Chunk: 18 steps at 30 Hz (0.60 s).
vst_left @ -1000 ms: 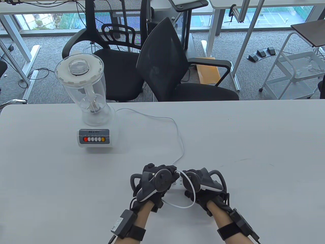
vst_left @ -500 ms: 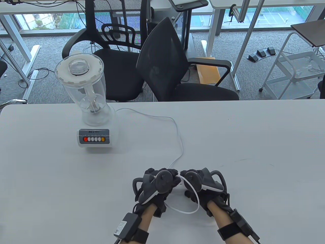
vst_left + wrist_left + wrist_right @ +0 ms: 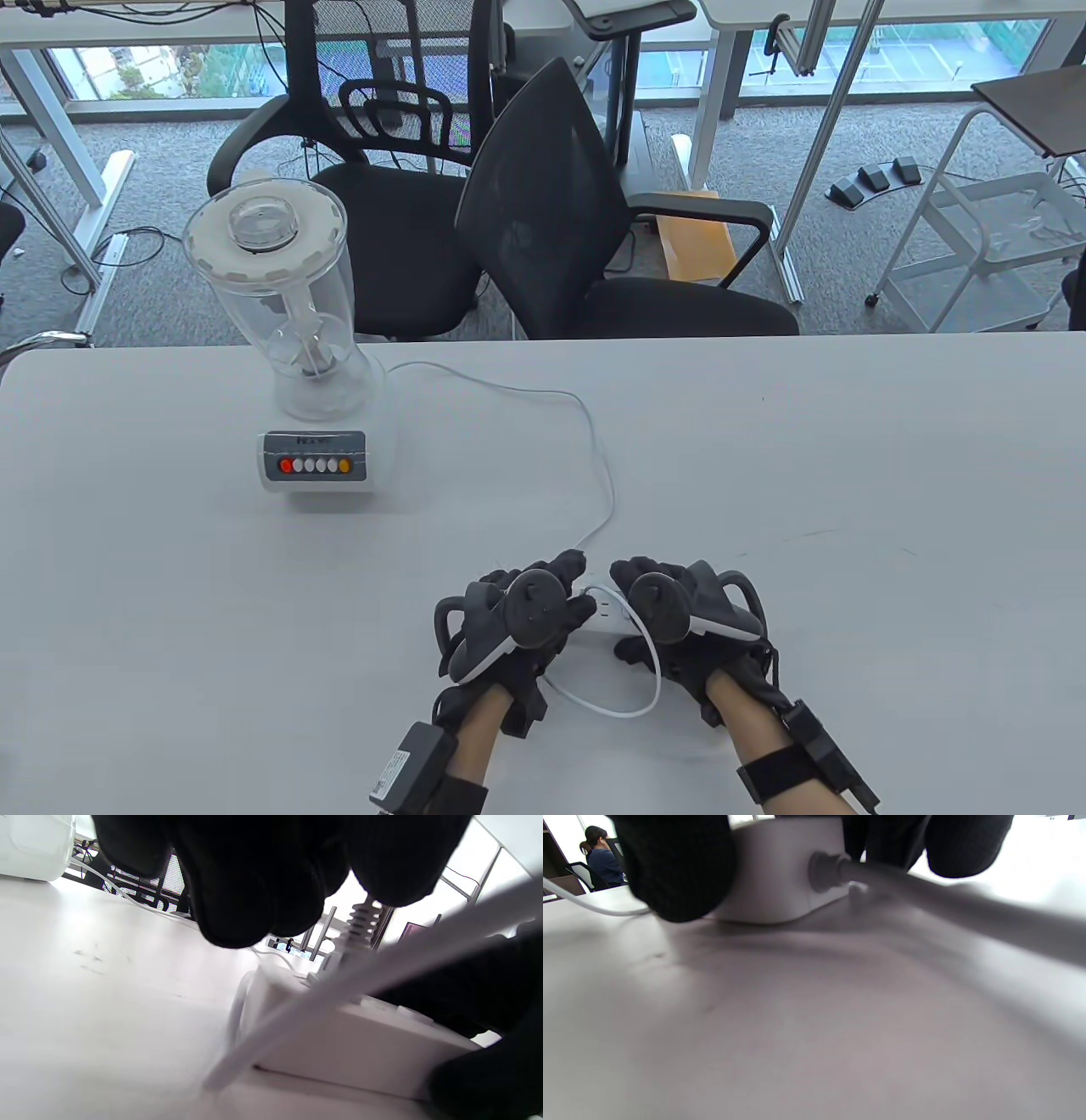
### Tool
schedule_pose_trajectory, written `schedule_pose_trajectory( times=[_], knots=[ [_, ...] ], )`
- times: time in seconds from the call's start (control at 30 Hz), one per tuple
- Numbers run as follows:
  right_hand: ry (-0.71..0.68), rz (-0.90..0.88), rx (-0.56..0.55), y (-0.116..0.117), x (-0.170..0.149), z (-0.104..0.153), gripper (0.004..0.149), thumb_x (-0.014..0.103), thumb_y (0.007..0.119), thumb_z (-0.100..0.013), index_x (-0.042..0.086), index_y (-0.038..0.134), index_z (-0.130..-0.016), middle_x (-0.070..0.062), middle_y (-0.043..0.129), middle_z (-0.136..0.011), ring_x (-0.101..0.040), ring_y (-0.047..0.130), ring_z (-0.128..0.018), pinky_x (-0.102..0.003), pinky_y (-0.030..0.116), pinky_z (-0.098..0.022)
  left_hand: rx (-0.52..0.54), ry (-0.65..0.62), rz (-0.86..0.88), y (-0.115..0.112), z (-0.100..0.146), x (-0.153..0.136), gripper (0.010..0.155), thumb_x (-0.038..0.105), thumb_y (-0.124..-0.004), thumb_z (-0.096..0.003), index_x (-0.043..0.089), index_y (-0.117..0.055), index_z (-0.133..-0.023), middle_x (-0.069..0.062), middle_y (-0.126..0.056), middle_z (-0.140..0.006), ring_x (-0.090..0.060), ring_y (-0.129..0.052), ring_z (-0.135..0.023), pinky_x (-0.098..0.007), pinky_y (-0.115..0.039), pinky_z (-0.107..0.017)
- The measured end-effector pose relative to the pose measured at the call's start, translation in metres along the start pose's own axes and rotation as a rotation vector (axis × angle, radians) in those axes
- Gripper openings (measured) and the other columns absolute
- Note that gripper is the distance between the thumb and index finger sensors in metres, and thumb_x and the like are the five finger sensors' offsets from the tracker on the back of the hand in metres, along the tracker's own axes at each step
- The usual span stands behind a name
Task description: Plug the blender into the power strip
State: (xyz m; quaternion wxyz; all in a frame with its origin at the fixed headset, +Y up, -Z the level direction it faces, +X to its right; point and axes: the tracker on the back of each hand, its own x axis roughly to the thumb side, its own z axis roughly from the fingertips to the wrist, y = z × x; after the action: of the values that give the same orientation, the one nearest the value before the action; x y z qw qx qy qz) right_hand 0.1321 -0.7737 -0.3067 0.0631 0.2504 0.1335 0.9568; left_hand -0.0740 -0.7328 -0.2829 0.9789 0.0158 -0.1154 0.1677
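Note:
The white blender (image 3: 293, 340) stands on the table's left side. Its thin white cord (image 3: 594, 441) runs right and forward to my left hand (image 3: 579, 586). The white power strip (image 3: 607, 618) lies between my two hands. In the left wrist view my fingers (image 3: 254, 878) grip the top of the blender plug (image 3: 358, 925), which stands upright on the strip's top face (image 3: 339, 1043). My right hand (image 3: 628, 609) holds the strip's right end, and in the right wrist view its fingers (image 3: 674, 866) wrap the strip (image 3: 772, 870). How deep the plug sits is hidden.
The strip's own thick white cord (image 3: 619, 705) loops toward me between my wrists and crosses the right wrist view (image 3: 946, 908). The white table (image 3: 848, 509) stretches to the right. Two black office chairs (image 3: 551, 221) stand beyond its far edge.
My hands drew together over the strip, then parted a little. The right hand has shifted right, and more of the strip's top shows between them. The blender has not moved.

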Motion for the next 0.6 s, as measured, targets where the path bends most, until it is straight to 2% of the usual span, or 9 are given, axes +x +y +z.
schedule_pose_trajectory(
  times=[0.2,0.3,0.43,0.6],
  knots=[
    [0.015,0.01,-0.022,-0.019,-0.007,0.012,0.099,0.047,0.084,-0.041,0.002,0.033,-0.114,-0.032,0.036,-0.114,-0.059,0.049,-0.098,-0.072,0.057,-0.061,0.104,0.058,0.009,0.026,0.015,-0.025,0.066,0.057,-0.079,-0.042,0.033,-0.072,-0.103,0.005,-0.093,-0.095,-0.026,-0.099,-0.082,-0.061,-0.067,-0.071],
    [0.035,-0.007,-0.08,-0.031,-0.013,0.023,0.099,0.048,0.083,-0.041,0.002,0.033,-0.114,-0.033,0.034,-0.114,-0.061,0.046,-0.098,-0.074,0.055,-0.061,0.15,0.082,-0.022,0.038,0.017,-0.034,0.068,0.058,-0.078,-0.0421,0.034,-0.07,-0.105,0.003,-0.089,-0.1,-0.029,-0.095,-0.089,-0.065,-0.062,-0.073],
    [0.055,-0.052,-0.164,-0.045,-0.021,0.038,0.1,0.05,0.08,-0.042,0.001,0.031,-0.114,-0.034,0.031,-0.114,-0.062,0.042,-0.099,-0.076,0.051,-0.061,0.166,0.106,-0.067,0.046,0.02,-0.045,0.073,0.06,-0.076,-0.042,0.034,-0.064,-0.108,0.0,-0.083,-0.107,-0.031,-0.089,-0.096,-0.068,-0.056,-0.074],
    [0.086,-0.05,-0.248,-0.064,-0.031,0.052,0.1,0.053,0.079,-0.043,0.001,0.031,-0.115,-0.034,0.029,-0.115,-0.063,0.039,-0.1,-0.079,0.047,-0.061,0.154,0.117,-0.043,0.052,0.022,-0.057,0.079,0.063,-0.074,-0.0418,0.034,-0.055,-0.113,-0.003,-0.071,-0.116,-0.036,-0.076,-0.106,-0.073,-0.047,-0.075]
  ],
)
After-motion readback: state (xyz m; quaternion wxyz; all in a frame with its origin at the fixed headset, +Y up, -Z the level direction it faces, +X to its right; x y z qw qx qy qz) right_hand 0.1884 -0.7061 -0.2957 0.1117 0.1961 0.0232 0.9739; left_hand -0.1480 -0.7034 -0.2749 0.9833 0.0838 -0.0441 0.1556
